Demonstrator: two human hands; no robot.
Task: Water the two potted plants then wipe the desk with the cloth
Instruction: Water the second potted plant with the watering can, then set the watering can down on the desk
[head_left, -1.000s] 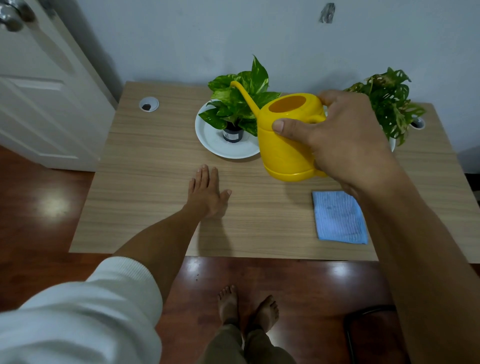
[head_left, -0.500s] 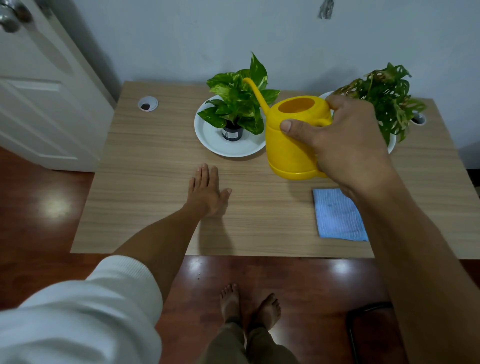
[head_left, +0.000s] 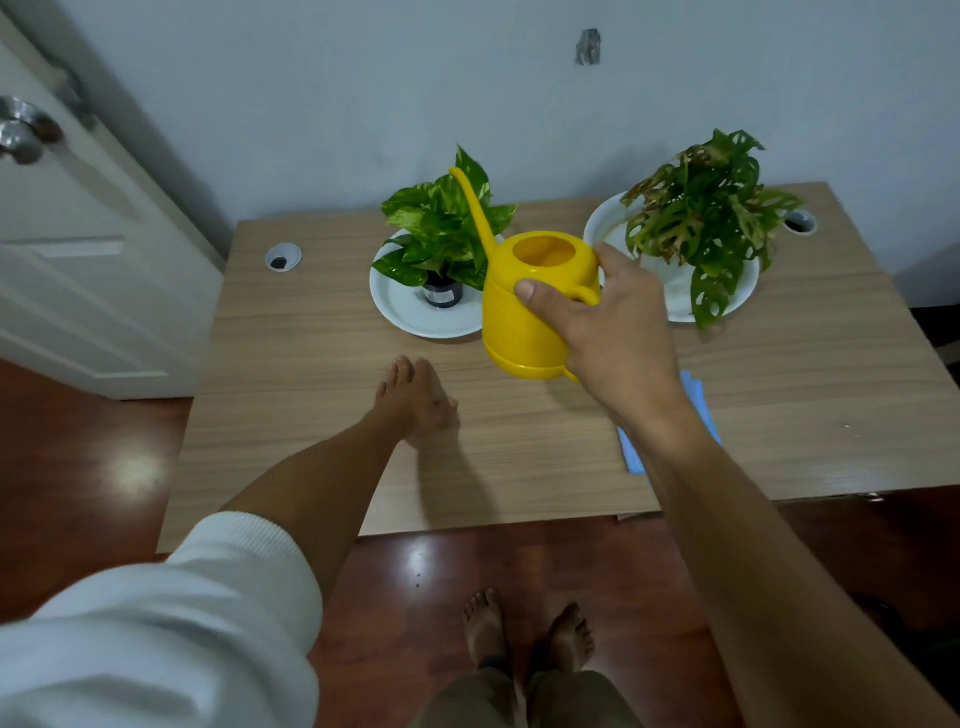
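My right hand (head_left: 613, 332) grips the handle of a yellow watering can (head_left: 524, 306), held upright just above the desk (head_left: 291, 374). Its thin spout rises in front of the left potted plant (head_left: 447, 228), which stands in a dark pot on a white plate (head_left: 405, 312). The right potted plant (head_left: 701, 218), with holed leaves, sits on a second white plate (head_left: 680, 304) behind my hand. A blue cloth (head_left: 701, 405) lies on the desk, mostly hidden under my right forearm. My left hand (head_left: 415, 400) rests flat on the desk, fingers together, holding nothing.
Cable holes sit at the desk's back left (head_left: 283, 257) and back right (head_left: 800, 222). A white door (head_left: 78, 249) with a metal knob stands open at the left. The wall runs right behind the desk. My bare feet (head_left: 524, 631) are on the red-brown floor.
My right hand has tilted the watering can back upright and drawn it slightly right, away from the left plant. The camera view shifted down. My left hand stayed put.
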